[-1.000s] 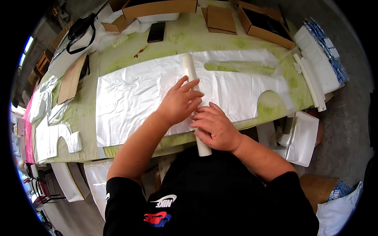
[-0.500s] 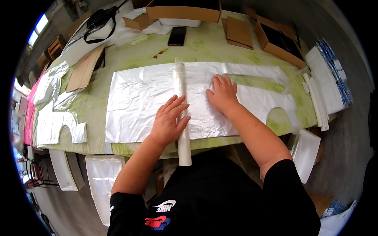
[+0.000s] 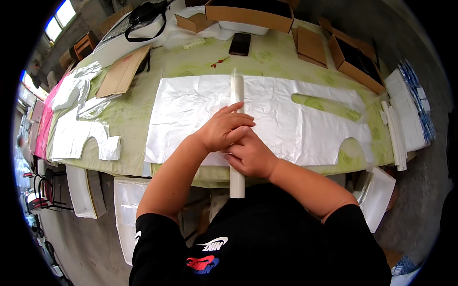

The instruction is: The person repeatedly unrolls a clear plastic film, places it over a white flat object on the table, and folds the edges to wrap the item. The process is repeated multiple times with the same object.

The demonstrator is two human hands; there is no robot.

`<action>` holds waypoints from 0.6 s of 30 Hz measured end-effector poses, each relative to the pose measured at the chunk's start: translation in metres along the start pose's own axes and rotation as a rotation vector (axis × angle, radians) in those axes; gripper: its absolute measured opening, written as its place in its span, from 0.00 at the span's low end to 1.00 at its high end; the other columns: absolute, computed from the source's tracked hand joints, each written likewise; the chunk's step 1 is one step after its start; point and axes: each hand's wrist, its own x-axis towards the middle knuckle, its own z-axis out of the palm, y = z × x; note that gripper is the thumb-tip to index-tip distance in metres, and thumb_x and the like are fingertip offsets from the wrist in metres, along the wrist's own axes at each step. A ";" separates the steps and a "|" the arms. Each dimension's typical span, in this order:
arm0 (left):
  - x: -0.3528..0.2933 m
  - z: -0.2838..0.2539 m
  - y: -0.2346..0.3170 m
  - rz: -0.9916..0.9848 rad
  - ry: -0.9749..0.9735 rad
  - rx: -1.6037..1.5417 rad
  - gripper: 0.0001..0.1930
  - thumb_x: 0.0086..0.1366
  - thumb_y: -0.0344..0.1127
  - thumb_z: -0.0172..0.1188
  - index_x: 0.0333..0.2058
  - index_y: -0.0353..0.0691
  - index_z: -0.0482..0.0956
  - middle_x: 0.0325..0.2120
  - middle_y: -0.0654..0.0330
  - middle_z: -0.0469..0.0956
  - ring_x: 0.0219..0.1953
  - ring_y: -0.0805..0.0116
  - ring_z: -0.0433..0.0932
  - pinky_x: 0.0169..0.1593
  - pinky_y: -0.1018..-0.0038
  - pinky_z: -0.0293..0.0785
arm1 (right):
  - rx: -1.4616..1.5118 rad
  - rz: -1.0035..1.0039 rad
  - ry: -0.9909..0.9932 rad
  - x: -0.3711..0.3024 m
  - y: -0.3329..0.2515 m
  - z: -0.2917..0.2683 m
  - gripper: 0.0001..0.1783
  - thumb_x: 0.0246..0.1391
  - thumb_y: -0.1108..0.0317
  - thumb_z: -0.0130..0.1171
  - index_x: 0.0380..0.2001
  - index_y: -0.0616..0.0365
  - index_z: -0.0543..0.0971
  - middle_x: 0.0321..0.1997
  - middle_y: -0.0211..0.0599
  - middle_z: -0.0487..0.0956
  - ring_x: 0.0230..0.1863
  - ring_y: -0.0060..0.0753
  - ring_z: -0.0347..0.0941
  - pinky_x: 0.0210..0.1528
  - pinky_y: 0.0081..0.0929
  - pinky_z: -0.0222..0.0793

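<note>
Left hand (image 3: 224, 127), loosely spread, overlaps half-curled right hand (image 3: 253, 155) atop the off-white tube (image 3: 237, 89); can't tell either's grip, I'd press evenly.

A person's bare hands overlap atop a pale roll (image 3: 237, 186), the left hand (image 3: 225, 128) crossing from its left side with fingers extended, the right hand (image 3: 254, 155) lying over it closer to the body, fingers bent. The left forearm (image 3: 172, 172) and right forearm (image 3: 312, 188) slant in from either side of the roll, bare below short black sleeves (image 3: 156, 240).
</note>
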 end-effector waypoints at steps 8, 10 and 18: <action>-0.059 -0.011 -0.035 -0.122 0.372 -0.471 0.16 0.75 0.42 0.53 0.52 0.40 0.81 0.60 0.55 0.77 0.76 0.50 0.54 0.76 0.55 0.50 | 0.040 -0.081 -0.007 0.021 -0.018 0.027 0.13 0.52 0.64 0.68 0.42 0.55 0.84 0.55 0.42 0.77 0.66 0.54 0.67 0.72 0.52 0.59; -0.056 -0.025 -0.019 -0.088 0.309 -0.358 0.20 0.74 0.46 0.53 0.54 0.40 0.81 0.64 0.53 0.75 0.78 0.50 0.51 0.77 0.53 0.45 | 0.079 -0.040 -0.107 0.040 -0.022 0.048 0.12 0.54 0.62 0.67 0.40 0.54 0.85 0.51 0.38 0.80 0.60 0.52 0.71 0.70 0.50 0.61; -0.110 -0.069 -0.019 -0.363 0.166 0.239 0.10 0.64 0.35 0.68 0.44 0.42 0.85 0.61 0.56 0.77 0.74 0.44 0.60 0.73 0.51 0.59 | 0.319 -0.183 -0.069 0.014 -0.045 0.047 0.12 0.52 0.72 0.69 0.41 0.51 0.84 0.50 0.35 0.81 0.62 0.50 0.73 0.70 0.59 0.61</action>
